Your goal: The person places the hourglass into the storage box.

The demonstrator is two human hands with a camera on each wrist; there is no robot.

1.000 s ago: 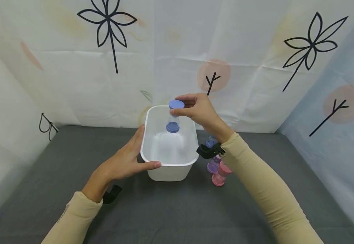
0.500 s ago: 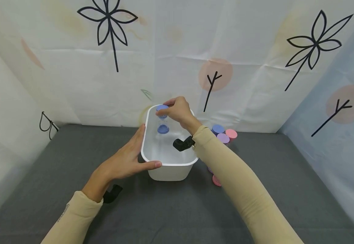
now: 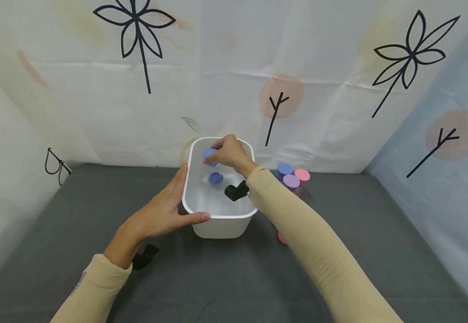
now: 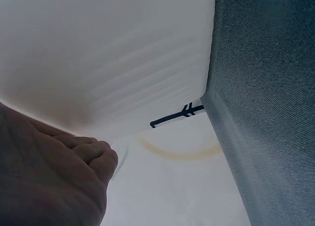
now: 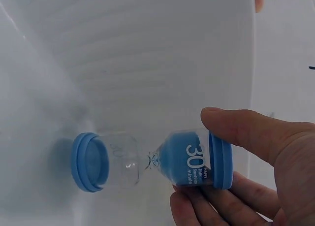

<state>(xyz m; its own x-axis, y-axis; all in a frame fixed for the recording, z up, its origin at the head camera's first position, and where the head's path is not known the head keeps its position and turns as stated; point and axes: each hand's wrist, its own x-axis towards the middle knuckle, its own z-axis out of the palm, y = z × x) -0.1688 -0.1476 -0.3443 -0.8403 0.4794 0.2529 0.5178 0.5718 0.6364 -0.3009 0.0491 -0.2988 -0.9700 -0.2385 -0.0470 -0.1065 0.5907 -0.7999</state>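
My right hand [image 3: 232,153] pinches the blue top cap of a sand timer [image 3: 215,178] inside a white plastic bin [image 3: 223,229]. The right wrist view shows the sand timer [image 5: 183,157] marked 30 minutes, its blue sand gathered in the bulb by the held cap. Thumb on one side and fingers on the other grip that cap. The lower cap is close over the bin's floor, towards the left wall. My left hand [image 3: 155,213] rests against the bin's left side, fingers straight along the outer wall and thumb lying at the front rim.
Right of the bin stand several more sand timers, with a blue cap [image 3: 284,169], a pink cap [image 3: 301,175] and a purple cap [image 3: 291,181] showing. My right sleeve [image 3: 310,224] hides part of them. A patterned cloth backdrop [image 3: 226,89] rises behind the grey table [image 3: 201,282].
My right hand has carried the blue sand timer left and then lower into the bin. Caps behind the right arm have come into sight. The left hand has stayed at the bin.
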